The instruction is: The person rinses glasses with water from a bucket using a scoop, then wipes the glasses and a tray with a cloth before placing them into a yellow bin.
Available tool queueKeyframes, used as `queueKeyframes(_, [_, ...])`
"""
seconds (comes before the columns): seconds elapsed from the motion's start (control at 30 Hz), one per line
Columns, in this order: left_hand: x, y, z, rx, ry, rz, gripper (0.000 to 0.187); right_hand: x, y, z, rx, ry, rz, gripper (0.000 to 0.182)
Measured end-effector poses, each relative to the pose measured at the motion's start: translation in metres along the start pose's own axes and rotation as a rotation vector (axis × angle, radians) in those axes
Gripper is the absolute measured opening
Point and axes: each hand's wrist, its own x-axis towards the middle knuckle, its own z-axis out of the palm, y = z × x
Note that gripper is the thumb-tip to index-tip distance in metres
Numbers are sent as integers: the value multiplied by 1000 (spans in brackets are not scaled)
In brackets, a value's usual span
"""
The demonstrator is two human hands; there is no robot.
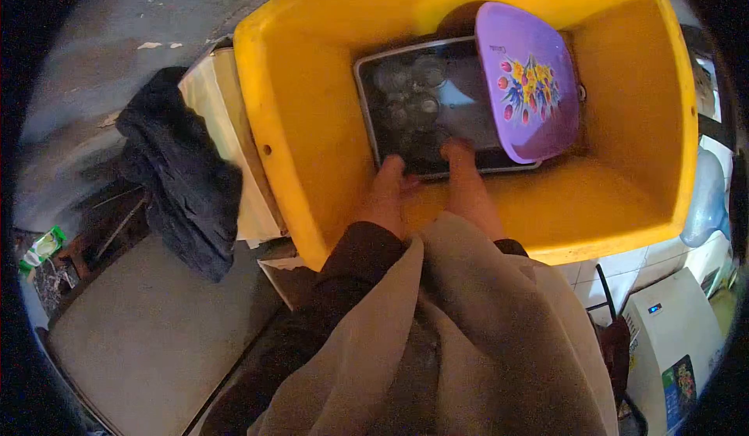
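Note:
A dark rectangular tub (516,168) with a pale rim lies inside a large yellow basin (312,124). It appears to hold water, with several round, clear glass-like pieces (427,71) toward its far left. My left hand (392,171) is at the near rim of the tub, its fingers mostly hidden in shadow. Just right of it, my right hand (459,152) reaches over the same rim into the tub; its fingertips fade into the dark. What either hand grips, if anything, does not show. A purple tray (493,85) with a flower print leans at the tub's right end.
Left of the basin, a dark cloth (175,171) hangs over a pale box-like edge (234,147). A grey flat surface (164,327) lies at lower left. On the right are a blue water bottle (706,198) and a white appliance (675,327) with a small display.

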Motion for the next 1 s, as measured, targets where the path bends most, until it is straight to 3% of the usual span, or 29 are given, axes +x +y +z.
queueKeyframes(0.07, [53, -23, -27, -165, -327, 119, 32, -47, -1, -45, 125, -1, 36, 35])
queueKeyframes(0.1, [67, -21, -30, -166, -334, 111, 32, -66, -5, -62, 259, 0, 61, 32])
queueKeyframes(0.17, [78, -8, -28, 146, -183, -265, 29, -19, -11, -19, 314, 0, 61, 32])
queueKeyframes(0.2, [62, 0, -23, 144, -190, -263, 29, -2, -13, -4, 374, -3, 55, 33])
queueKeyframes(0.27, [12, 18, -12, 149, -232, -49, 47, -19, -27, -19, 324, 21, 24, 32])
queueKeyframes(0.3, [11, 19, -11, 159, -243, -56, 47, -36, -31, -31, 282, 40, -3, 32])
queueKeyframes(0.37, [13, 30, -4, 186, -67, -195, 49, -77, -33, -76, 283, 43, -10, 32])
queueKeyframes(0.47, [-15, 41, -2, 277, -135, -65, 54, -149, -40, -135, 309, 47, -46, 32])
queueKeyframes(0.5, [-43, 49, 1, 292, -136, -54, 54, -167, -44, -146, 320, 62, -65, 33])
queueKeyframes(0.53, [-75, 57, 5, 291, -137, 110, 56, -190, -49, -154, 335, 81, -68, 33])
queueKeyframes(0.6, [-141, 73, 2, 242, -188, 335, 60, -237, -56, -167, 678, 426, -151, 34])
queueKeyframes(0.7, [-256, 105, -21, 133, -250, 356, 56, -301, -64, -203, 744, 565, -306, 33])
queueKeyframes(0.83, [-376, 147, -73, 100, -408, 456, 49, -418, -85, -285, 730, 628, -348, 36])
queueKeyframes(0.93, [-491, 179, -107, 94, -462, 549, 45, -527, -104, -333, 727, 618, -550, 35])
queueKeyframes(1.0, [-550, 189, -139, 174, -408, 688, 41, -587, -118, -349, 723, 720, -720, 34])
